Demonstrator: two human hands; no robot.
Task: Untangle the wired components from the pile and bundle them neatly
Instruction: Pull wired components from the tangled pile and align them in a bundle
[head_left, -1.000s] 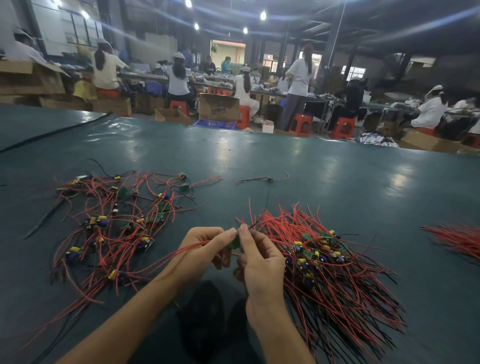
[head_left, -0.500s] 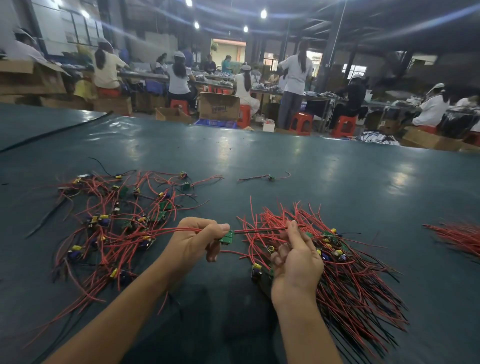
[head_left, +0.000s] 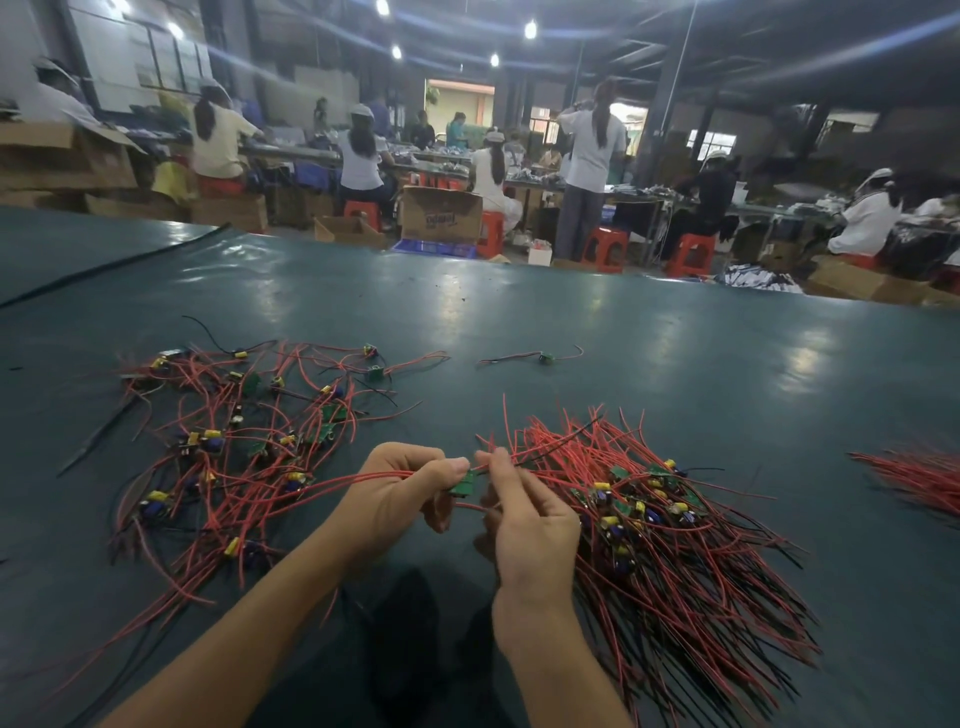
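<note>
1. Pile (head_left: 234, 457): tangled red-wired components sprawl on the table (head_left: 675, 338), at 9 to 10 o'clock from the hands.
2. Left hand (head_left: 400, 493): it is curled, with thumb and forefinger pinching a small green board (head_left: 464, 486). The board's red leads pass through the grip and trail off toward 9 o'clock into the pile.
3. Board: it is held just above the table between both hands, and its wires lie along a 9-to-3 line. The left hand is nearer the pile, so freeing the leads likely means drawing them toward 3 o'clock.
4. Right hand (head_left: 524, 519): it sits just beside the board at its 3 o'clock side. Thumb and forefinger pinch a lead there, and the other fingers are loosely curled.
5. Bundle (head_left: 675, 545): the sorted components lie at 3 to 4 o'clock, closest to the right hand, with wires fanned toward 5 o'clock.
6. Change: half a second earlier the right hand was down at the bundle, apart from the left. It has since returned to the board, while the pile and bundle lie unchanged.
</note>
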